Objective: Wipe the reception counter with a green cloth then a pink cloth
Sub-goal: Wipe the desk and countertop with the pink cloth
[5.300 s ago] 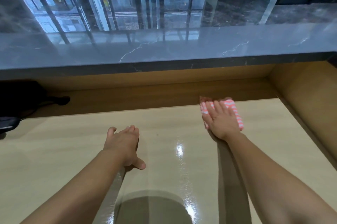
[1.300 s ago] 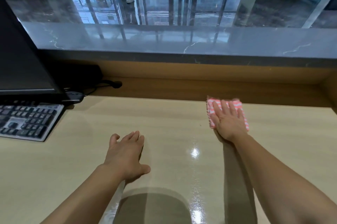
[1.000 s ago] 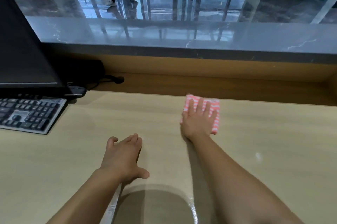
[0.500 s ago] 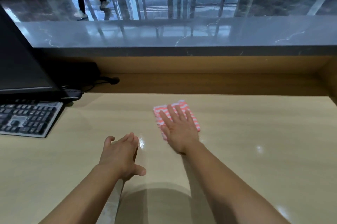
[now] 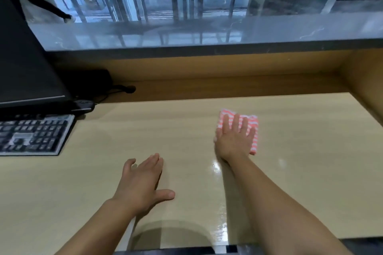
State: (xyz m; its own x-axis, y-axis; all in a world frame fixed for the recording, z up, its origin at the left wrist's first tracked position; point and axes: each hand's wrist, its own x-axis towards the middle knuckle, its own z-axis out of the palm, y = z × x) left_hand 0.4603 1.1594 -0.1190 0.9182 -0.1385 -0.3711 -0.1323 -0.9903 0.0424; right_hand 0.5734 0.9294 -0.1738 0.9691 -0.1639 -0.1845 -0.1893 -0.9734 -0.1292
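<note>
R hand [image 5: 235,142] flat, fingers spread, pressing pink cloth [image 5: 254,130] onto bench [image 5: 310,151]. It's swept the cloth back rightward, away from L hand [image 5: 143,182], which lies open, palm down. Pink pass underway, so prob. 2nd stage; green cloth not in view.

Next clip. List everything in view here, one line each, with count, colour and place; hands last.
pink cloth: one, pink-and-white striped, on desk under right hand
desk: one, light wood, foreground
counter ledge: one, grey marble, above and behind the desk
keyboard: one, black, desk's left edge
monitor: one, black, behind the keyboard
left hand: one, flat on desk, empty
right hand: one, fingers straight, pressing the pink cloth
</note>
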